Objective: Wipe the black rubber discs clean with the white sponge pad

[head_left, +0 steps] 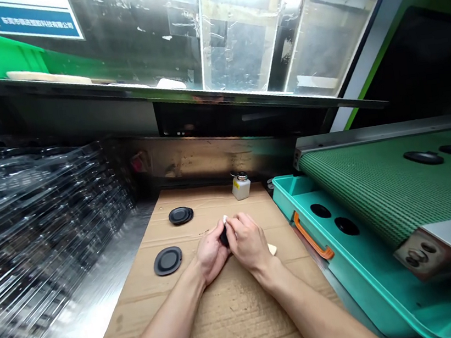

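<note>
My left hand (212, 254) is closed round a black disc-like part (223, 239), mostly hidden between my hands. My right hand (248, 241) is pinched against the same part, and a small white wad (225, 219) shows at its fingertips. Whether that wad is cloth or something else I cannot tell. Both hands are above a brown cardboard sheet (237, 322). To their left lie a round black plastic part (168, 261) and, farther back, another black part (180, 215). A pale block-like piece (272, 249) peeks out behind my right hand.
A white bottle (241, 186) with a metal top stands at the cardboard's back. On the right, a teal bin (373, 277) with an orange handle holds black discs below a green conveyor belt (369, 189) carrying more. Stacked clear trays (48, 214) fill the left.
</note>
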Available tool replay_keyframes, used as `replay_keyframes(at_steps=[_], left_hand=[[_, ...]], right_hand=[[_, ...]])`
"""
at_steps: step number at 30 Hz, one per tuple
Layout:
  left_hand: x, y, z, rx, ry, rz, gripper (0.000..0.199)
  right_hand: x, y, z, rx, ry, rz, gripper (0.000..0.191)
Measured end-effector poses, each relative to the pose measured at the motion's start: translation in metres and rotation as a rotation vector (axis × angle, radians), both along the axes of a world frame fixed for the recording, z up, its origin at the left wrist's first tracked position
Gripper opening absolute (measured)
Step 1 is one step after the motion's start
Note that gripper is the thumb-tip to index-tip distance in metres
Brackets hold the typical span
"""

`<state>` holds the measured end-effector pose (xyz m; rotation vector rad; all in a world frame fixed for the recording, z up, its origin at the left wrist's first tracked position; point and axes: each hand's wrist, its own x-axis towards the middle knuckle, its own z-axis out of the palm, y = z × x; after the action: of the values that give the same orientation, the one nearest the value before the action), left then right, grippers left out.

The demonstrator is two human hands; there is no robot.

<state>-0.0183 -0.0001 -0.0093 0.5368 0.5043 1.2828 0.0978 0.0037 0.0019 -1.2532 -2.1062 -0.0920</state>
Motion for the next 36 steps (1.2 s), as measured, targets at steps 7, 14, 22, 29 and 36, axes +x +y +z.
replay_keyframes(at_steps=[7, 14, 22, 29, 36], left_hand=[[-0.002, -0.002, 0.003, -0.029, 0.029, 0.064, 0.021], [-0.003, -0.003, 0.006, -0.028, 0.021, 0.088, 0.023], [-0.006, 0.001, 0.003, -0.076, -0.049, 0.058, 0.026], [-0.009, 0.002, 0.003, -0.112, -0.044, 0.047, 0.028], [-0.006, 0.001, 0.001, -0.097, -0.053, 0.034, 0.029]], right_hand=[[0.009, 0.004, -0.004, -0.041, -0.034, -0.119, 0.020], [0.001, 0.002, -0.001, -0.057, -0.017, -0.130, 0.021], [-0.008, -0.005, -0.005, -0.075, 0.012, -0.070, 0.017], [0.000, -0.009, 0.008, -0.062, -0.150, 0.246, 0.017], [-0.001, -0.009, 0.007, -0.082, -0.101, 0.185, 0.016]])
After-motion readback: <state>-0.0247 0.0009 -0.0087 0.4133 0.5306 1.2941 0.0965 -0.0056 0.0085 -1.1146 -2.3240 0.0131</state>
